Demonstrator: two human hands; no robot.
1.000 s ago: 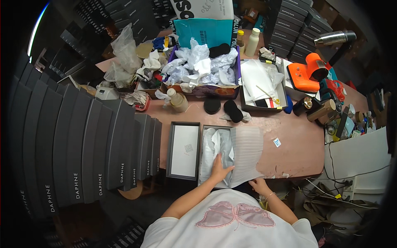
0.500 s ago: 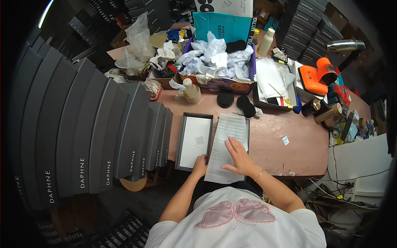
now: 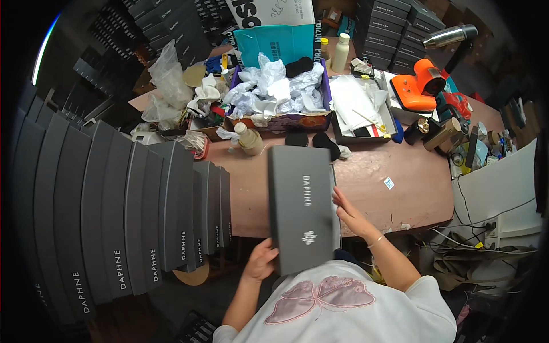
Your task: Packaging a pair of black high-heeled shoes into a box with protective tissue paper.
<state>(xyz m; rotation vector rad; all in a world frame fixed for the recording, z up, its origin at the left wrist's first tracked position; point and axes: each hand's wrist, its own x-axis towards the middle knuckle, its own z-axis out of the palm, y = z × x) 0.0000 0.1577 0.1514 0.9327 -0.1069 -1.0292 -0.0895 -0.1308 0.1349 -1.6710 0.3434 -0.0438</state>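
A dark grey shoebox lid (image 3: 301, 208), top face up, is held over the near middle of the table. My left hand (image 3: 261, 260) grips its lower left corner, thumb on the edge, the other fingers partly hidden. On the right, my right hand (image 3: 350, 212) has its fingers stretched out beside the lid's right edge; whether they touch it I cannot tell. Under the lid only a narrow strip of the open shoebox (image 3: 337, 231) shows on that side. The white foam sheet inside is hidden by the lid.
A tall row of grey shoeboxes (image 3: 146, 200) stands along the left. Behind the lid are a cream bottle (image 3: 249, 140), black round pads (image 3: 325, 147) and a purple-edged box of crumpled paper (image 3: 327, 94). An orange device (image 3: 409, 94) sits at the back right.
The lid, earlier lying inside up at the left, has been lifted, turned over and brought above the box. My right hand has moved off the foam sheet to the box's right side.
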